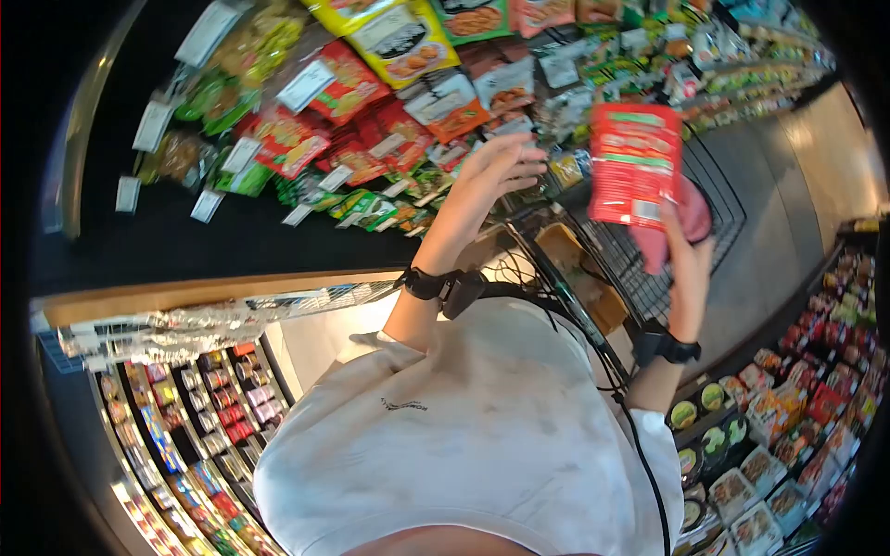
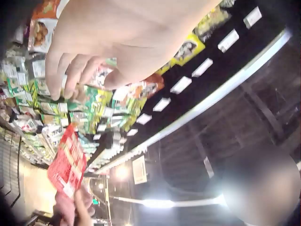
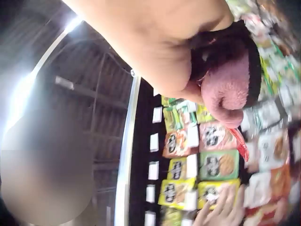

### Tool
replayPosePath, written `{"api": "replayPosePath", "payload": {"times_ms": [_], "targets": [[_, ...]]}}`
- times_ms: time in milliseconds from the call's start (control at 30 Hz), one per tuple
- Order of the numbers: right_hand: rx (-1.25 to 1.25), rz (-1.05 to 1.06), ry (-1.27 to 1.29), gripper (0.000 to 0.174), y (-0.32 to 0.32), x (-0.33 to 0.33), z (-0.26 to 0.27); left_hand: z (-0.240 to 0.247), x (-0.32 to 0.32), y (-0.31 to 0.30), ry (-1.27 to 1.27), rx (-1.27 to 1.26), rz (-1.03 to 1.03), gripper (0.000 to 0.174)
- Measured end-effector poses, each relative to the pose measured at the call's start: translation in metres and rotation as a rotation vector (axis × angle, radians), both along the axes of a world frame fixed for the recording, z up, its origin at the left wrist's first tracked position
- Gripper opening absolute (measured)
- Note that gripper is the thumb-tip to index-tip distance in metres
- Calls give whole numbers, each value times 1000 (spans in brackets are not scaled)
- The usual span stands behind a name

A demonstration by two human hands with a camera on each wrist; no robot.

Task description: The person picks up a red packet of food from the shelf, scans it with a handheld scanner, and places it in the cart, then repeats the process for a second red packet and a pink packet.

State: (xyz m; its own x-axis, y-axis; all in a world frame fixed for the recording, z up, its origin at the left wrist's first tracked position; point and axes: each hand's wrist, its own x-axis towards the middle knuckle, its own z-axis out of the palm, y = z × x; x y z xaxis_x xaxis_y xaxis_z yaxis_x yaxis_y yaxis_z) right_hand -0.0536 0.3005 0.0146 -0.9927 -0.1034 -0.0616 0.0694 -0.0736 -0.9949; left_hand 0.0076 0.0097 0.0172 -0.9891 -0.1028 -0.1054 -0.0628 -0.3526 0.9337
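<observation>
My right hand [image 1: 688, 269] grips a red packet [image 1: 635, 157] by its lower corner, its printed side with a barcode facing up. Against that same hand sits a soft pink item [image 1: 693, 213] with a black edge; in the right wrist view its fuzzy pink surface [image 3: 228, 89] curls out of a black band, and I cannot tell what it is. My left hand [image 1: 496, 176] is raised beside the shelf packets, fingers loosely extended and holding nothing. The left wrist view shows that hand [image 2: 108, 47] in front of hanging bags, with the red packet [image 2: 69, 162] beyond it.
A black wire shopping cart [image 1: 626, 269] stands in front of me, with brown items [image 1: 579, 269] in its near part. Shelves of hanging snack packets [image 1: 408, 42] with price tags [image 1: 306, 85] run along the left and far side. A chilled display of packed foods [image 1: 769, 463] lies at right.
</observation>
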Motion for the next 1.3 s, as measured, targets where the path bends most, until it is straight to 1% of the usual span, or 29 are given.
{"api": "replayPosePath", "payload": {"times_ms": [33, 67, 100, 133, 167, 200, 233, 267, 300, 367, 467, 500, 567, 600, 700, 733, 767, 833, 867, 967, 1000, 1100, 1133, 1200, 1233, 1267, 1300], "targets": [[200, -67, 85, 45, 10, -8, -6, -5, 4, -20, -29, 41, -29, 43], [303, -86, 269, 44, 18, -13, -12, -13, 9, -41, -56, 86, -62, 44], [568, -193, 395, 45, 31, -17, -27, -23, 13, -60, -81, 131, -96, 44], [727, -245, 393, 46, 40, -17, -33, -38, 17, -74, -117, 159, -33, 43], [823, -255, 378, 54, 58, -22, -51, -55, 22, -89, -136, 193, 48, 42], [968, -284, 272, 58, 78, -25, -72, -73, 28, -104, -155, 226, 127, 41], [1069, -292, 125, 56, 83, -23, -75, -92, 34, -120, -176, 258, 202, 41], [1195, -350, 105, 51, 80, -17, -78, -113, 39, -140, -240, 376, 297, 37], [1212, -322, 59, 51, 86, -16, -93, -135, 46, -155, -251, 427, 433, 37], [1242, -275, -25, 51, 102, -22, -142, -169, 55, -181, -259, 531, 701, 38], [914, -129, 107, 52, 91, -9, -169, -192, 61, -204, -214, 302, 872, 43], [919, -125, 82, 52, 82, -7, -165, -188, 61, -205, -198, 193, 882, 43], [931, -129, 30, 52, 47, 8, -138, -169, 53, -201, -162, -24, 888, 42], [870, -69, 19, 46, 36, 12, -127, -157, 49, -197, -134, -23, 852, 47], [684, 6, 74, 36, 16, 20, -112, -187, 26, -209, -99, -291, 868, 50], [649, 27, 92, 30, 12, 21, -111, -199, 17, -210, -163, -423, 984, 46], [654, 20, 104, 29, 11, 23, -109, -210, 13, -214, -172, -417, 978, 43], [663, 8, 128, 27, -6, 31, -89, -208, 10, -216, -190, -407, 965, 36], [673, 15, 122, 30, -5, 32, -91, -209, 11, -212, -221, -566, 1020, 30], [654, -38, 173, 34, -18, 37, -87, -201, 19, -196, -147, -832, 1137, 30], [543, 6, 114, 42, -28, 40, -76, -199, 22, -193, -84, -828, 1142, 27], [297, -6, 0, 49, -43, 38, -77, -192, 32, -183, -15, -431, 1019, 24], [245, 11, -95, 59, -68, 49, -46, -180, 35, -178, 29, -359, 975, 22], [233, 64, -155, 62, -83, 46, -40, -179, 36, -185, 27, -420, 923, 24], [228, 90, -186, 63, -91, 44, -39, -171, 39, -185, 25, -451, 897, 25], [204, 114, -198, 65, -102, 43, -37, -164, 41, -180, -5, -501, 909, 30], [222, 122, -189, 65, -110, 39, -39, -164, 43, -177, -68, -433, 895, 31]]}}
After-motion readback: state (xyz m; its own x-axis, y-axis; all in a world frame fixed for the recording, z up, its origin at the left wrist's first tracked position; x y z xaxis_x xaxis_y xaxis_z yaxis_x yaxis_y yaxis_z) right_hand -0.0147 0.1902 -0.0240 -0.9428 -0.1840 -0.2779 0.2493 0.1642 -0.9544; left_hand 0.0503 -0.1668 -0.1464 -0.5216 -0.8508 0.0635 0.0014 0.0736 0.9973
